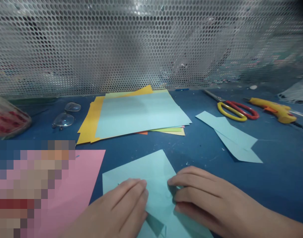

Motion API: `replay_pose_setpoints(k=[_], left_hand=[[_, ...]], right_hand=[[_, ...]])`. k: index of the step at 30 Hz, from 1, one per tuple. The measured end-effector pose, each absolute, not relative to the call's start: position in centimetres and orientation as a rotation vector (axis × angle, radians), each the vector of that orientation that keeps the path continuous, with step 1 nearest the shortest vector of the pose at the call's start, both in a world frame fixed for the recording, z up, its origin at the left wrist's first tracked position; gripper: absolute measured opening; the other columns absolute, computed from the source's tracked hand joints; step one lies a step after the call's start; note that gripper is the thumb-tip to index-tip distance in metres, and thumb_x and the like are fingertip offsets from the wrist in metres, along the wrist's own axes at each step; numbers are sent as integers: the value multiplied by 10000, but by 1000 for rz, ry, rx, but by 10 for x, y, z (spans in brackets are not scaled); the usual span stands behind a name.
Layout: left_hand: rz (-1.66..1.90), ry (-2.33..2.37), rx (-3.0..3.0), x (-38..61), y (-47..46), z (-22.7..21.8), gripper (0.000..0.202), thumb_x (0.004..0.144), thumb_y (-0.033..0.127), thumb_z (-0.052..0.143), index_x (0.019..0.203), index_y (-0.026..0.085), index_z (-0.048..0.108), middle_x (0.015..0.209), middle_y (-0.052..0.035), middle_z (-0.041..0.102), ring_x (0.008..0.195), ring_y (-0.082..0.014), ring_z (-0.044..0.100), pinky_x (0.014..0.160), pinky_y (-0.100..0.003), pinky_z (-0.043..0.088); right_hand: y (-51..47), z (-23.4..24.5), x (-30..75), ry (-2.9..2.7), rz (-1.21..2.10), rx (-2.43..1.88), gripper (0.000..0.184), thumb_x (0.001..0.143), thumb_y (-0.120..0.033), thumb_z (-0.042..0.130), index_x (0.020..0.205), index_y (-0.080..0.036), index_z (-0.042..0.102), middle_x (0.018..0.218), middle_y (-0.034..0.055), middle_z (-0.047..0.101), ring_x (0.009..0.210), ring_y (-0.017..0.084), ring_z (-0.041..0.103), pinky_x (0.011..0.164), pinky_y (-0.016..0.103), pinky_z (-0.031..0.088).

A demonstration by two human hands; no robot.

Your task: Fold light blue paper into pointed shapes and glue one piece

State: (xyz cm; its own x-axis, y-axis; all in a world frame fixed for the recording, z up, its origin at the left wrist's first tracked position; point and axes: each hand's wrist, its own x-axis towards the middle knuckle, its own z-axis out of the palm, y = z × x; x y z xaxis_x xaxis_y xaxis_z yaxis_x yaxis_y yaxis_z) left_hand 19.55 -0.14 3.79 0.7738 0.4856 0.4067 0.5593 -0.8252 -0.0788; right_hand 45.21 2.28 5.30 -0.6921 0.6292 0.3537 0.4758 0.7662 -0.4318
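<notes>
A light-blue sheet of paper lies in front of me at the bottom middle, with a folded flap lifted near the lower edge. My left hand is closed on it, fingers pressed together and bent over its left part. At the sheet's right side, my right hand has its fingers curled against the paper, thumb tucked beneath. The fingertips hide part of the fold. Left of this sheet lies a pink sheet, partly covered by a blurred-out patch.
Behind the sheet rests a stack of coloured paper. To the right are light-blue offcuts, scissors and a yellow glue gun. Eyeglasses and a container with red contents stand left. A perforated metal panel closes the back.
</notes>
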Motion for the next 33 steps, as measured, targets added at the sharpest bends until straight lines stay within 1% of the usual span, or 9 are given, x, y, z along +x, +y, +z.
replay_pose_setpoints(k=[3, 5, 8, 11, 15, 18, 23, 27, 33], left_hand=[[-531, -838, -2770, 196, 2, 37, 328, 1042, 81, 340, 1083, 90, 666, 1093, -99, 726, 1016, -212, 658, 961, -336, 514], [-435, -839, -2791, 196, 4, 39, 368, 1040, 95, 310, 1178, 135, 649, 1131, -83, 712, 989, -230, 656, 805, -323, 561], [-314, -913, -2835, 198, 6, 42, 421, 1056, 141, 271, 1326, 240, 579, 1185, -21, 690, 892, -220, 646, 628, -310, 540], [-343, -929, -2836, 200, 6, 42, 421, 1061, 139, 261, 1327, 227, 576, 1181, -10, 688, 903, -216, 625, 671, -321, 528], [-450, -919, -2858, 200, 5, 44, 376, 1063, 138, 275, 1211, 157, 621, 1123, -32, 694, 943, -212, 609, 769, -317, 515], [-460, -1028, -2987, 198, 7, 48, 324, 1070, 204, 310, 1102, 193, 632, 1118, -19, 678, 957, -194, 610, 795, -289, 515], [-536, -1381, -3084, 197, 9, 50, 129, 992, 219, 479, 899, 234, 568, 1090, 16, 632, 935, -138, 628, 741, -216, 510], [-525, -1479, -3062, 198, 7, 48, 100, 973, 227, 499, 881, 236, 537, 1004, 20, 595, 879, -123, 636, 715, -210, 502], [-471, -1337, -3006, 201, 7, 45, 208, 1011, 166, 379, 897, 221, 545, 980, -3, 596, 991, -152, 621, 844, -256, 497]], right_hand=[[25, 54, 451, -2447, 562, -849, 189, 1007, -149, 500, 899, -188, 650, 966, 53, 704, 902, 151, 655, 824, 249, 564], [25, 55, 449, -2442, 610, -862, 155, 972, -111, 535, 883, -187, 637, 968, 44, 693, 891, 143, 644, 817, 239, 555], [25, 56, 447, -2489, 572, -869, 157, 947, -81, 540, 971, -187, 653, 995, 46, 695, 902, 150, 643, 849, 256, 548], [25, 55, 447, -2522, 516, -848, 190, 949, -101, 545, 1072, -185, 664, 1008, 53, 700, 909, 158, 650, 882, 268, 542], [25, 53, 449, -2520, 490, -819, 172, 983, -133, 515, 1005, -174, 680, 970, 57, 699, 882, 157, 650, 875, 266, 539], [25, 53, 451, -2477, 590, -811, 173, 977, -121, 512, 941, -185, 670, 946, 54, 697, 865, 153, 645, 838, 258, 545], [28, 54, 450, -2366, 848, -938, 117, 923, -108, 579, 887, -202, 638, 943, 39, 649, 881, 140, 624, 801, 240, 539], [30, 54, 446, -2310, 1020, -1116, 113, 932, -149, 576, 847, -213, 613, 956, 34, 587, 921, 158, 593, 822, 278, 521], [28, 52, 438, -2227, 1041, -1240, 140, 927, -147, 532, 816, -208, 591, 901, 29, 534, 852, 177, 554, 750, 319, 488]])
